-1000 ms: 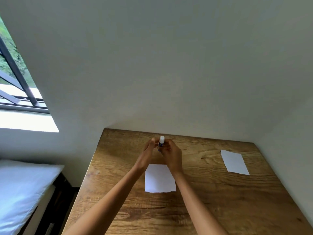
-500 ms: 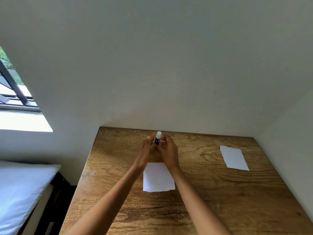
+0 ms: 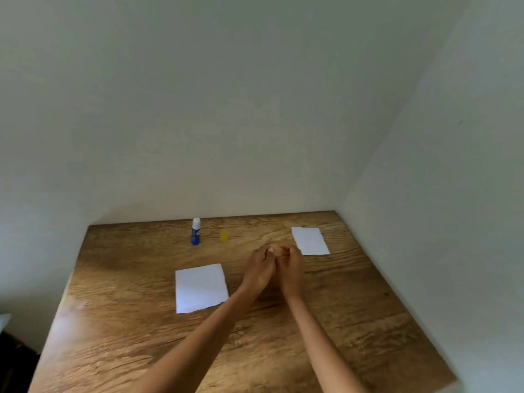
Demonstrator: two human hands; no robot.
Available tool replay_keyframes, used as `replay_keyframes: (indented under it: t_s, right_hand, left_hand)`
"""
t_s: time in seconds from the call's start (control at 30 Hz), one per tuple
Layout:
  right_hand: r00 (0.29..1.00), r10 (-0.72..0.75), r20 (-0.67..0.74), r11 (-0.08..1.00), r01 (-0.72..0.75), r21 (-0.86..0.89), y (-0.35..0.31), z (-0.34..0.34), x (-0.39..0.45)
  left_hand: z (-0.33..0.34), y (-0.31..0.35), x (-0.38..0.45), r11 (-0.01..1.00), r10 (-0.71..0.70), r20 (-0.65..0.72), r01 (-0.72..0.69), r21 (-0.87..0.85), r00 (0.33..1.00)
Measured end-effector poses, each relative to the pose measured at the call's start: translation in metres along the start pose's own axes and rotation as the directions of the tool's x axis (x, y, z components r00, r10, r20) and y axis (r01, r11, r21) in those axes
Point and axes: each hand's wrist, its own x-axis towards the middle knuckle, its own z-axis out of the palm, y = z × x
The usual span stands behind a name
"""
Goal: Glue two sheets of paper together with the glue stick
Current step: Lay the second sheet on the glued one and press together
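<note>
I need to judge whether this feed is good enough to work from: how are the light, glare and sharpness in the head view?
Head view: soft, even daylight; a pale glare patch on the table at its left edge; faint shadows under both hands. Overall soft, and the glue stick and yellow cap are slightly blurred. Wide-angle distortion slants the walls and table edges.

Glue stick [image 3: 196, 231] now stands released; hands [image 3: 273, 268] moved right
</note>
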Motion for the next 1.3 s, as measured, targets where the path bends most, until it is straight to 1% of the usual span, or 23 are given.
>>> replay_keyframes:
  t_s: [0.1, 0.2, 0.27, 0.33, 0.4, 0.43, 0.5, 0.57, 0.67, 0.73, 0.8, 0.87, 0.93, 1.0, 1.07, 1.13, 1.17, 1.2, 1.3]
  right_hand:
    - [0.996, 0.087, 0.002, 0.981, -0.085, -0.173, 0.033, -0.041, 0.037]
    - [0.984, 0.169, 0.053, 0.953, -0.149, -0.265, 0.06, -0.069, 0.076]
    - [0.974, 0.209, 0.092, 0.92, -0.163, -0.357, 0.075, -0.078, 0.103]
    - [0.955, 0.267, 0.126, 0.865, -0.18, -0.469, 0.083, -0.081, 0.123]
    - [0.938, 0.306, 0.166, 0.806, -0.162, -0.569, 0.089, -0.079, 0.139]
    - [0.933, 0.311, 0.181, 0.793, -0.149, -0.591, 0.09, -0.076, 0.146]
    - [0.925, 0.32, 0.203, 0.799, -0.148, -0.583, 0.09, -0.07, 0.155]
    - [0.91, 0.354, 0.217, 0.826, -0.195, -0.529, 0.091, -0.065, 0.164]
    - [0.876, 0.422, 0.232, 0.854, -0.299, -0.426, 0.093, -0.063, 0.171]
    - [0.877, 0.423, 0.229, 0.864, -0.314, -0.393, 0.095, -0.062, 0.171]
    - [0.889, 0.4, 0.224, 0.878, -0.301, -0.372, 0.095, -0.062, 0.167]
    - [0.91, 0.347, 0.225, 0.902, -0.258, -0.347, 0.091, -0.064, 0.16]
    - [0.952, 0.218, 0.212, 0.939, -0.146, -0.311, 0.083, -0.068, 0.15]
    - [0.976, 0.066, 0.207, 0.969, -0.012, -0.248, 0.07, -0.072, 0.139]
    - [0.961, -0.049, 0.271, 0.974, 0.106, -0.202, 0.05, -0.072, 0.123]
    - [0.919, -0.101, 0.382, 0.961, 0.189, -0.201, 0.03, -0.072, 0.109]
    - [0.896, -0.111, 0.429, 0.956, 0.215, -0.201, 0.016, -0.068, 0.095]
    - [0.889, -0.11, 0.445, 0.953, 0.222, -0.207, 0.004, -0.064, 0.083]
    - [0.895, -0.084, 0.439, 0.956, 0.197, -0.219, -0.011, -0.061, 0.068]
  left_hand:
    - [0.035, 0.014, 0.016, 0.992, -0.08, 0.023, 0.081, -0.098, 0.997]
    - [0.061, 0.022, 0.04, 0.969, -0.162, 0.01, 0.161, -0.186, 0.987]
    - [0.073, 0.027, 0.063, 0.954, -0.208, -0.025, 0.197, -0.228, 0.978]
    - [0.08, 0.03, 0.089, 0.929, -0.294, -0.065, 0.269, -0.256, 0.954]
    - [0.089, 0.032, 0.114, 0.913, -0.343, -0.096, 0.308, -0.267, 0.934]
    - [0.093, 0.033, 0.122, 0.908, -0.357, -0.099, 0.32, -0.271, 0.929]
    - [0.101, 0.034, 0.134, 0.883, -0.405, -0.092, 0.362, -0.3, 0.91]
    - [0.106, 0.033, 0.141, 0.863, -0.444, -0.115, 0.389, -0.322, 0.889]
    - [0.112, 0.028, 0.145, 0.87, -0.441, -0.173, 0.372, -0.323, 0.881]
    - [0.115, 0.024, 0.145, 0.866, -0.439, -0.175, 0.363, -0.345, 0.881]
    - [0.115, 0.024, 0.142, 0.883, -0.421, -0.166, 0.36, -0.302, 0.892]
    - [0.112, 0.023, 0.136, 0.934, -0.35, -0.204, 0.324, -0.151, 0.914]
    - [0.104, 0.022, 0.127, 0.97, -0.239, -0.229, 0.244, -0.009, 0.944]
    - [0.092, 0.02, 0.116, 0.982, -0.143, -0.188, 0.162, 0.092, 0.972]
    - [0.071, 0.021, 0.1, 0.975, -0.04, -0.098, 0.06, 0.215, 0.994]
    - [0.048, 0.022, 0.083, 0.961, 0.05, -0.02, -0.042, 0.272, 0.999]
    - [0.03, 0.019, 0.067, 0.954, 0.082, -0.006, -0.077, 0.291, 0.997]
    - [0.013, 0.017, 0.054, 0.948, 0.101, -0.003, -0.095, 0.303, 0.995]
    - [-0.013, 0.016, 0.036, 0.966, 0.096, -0.045, -0.082, 0.246, 0.994]
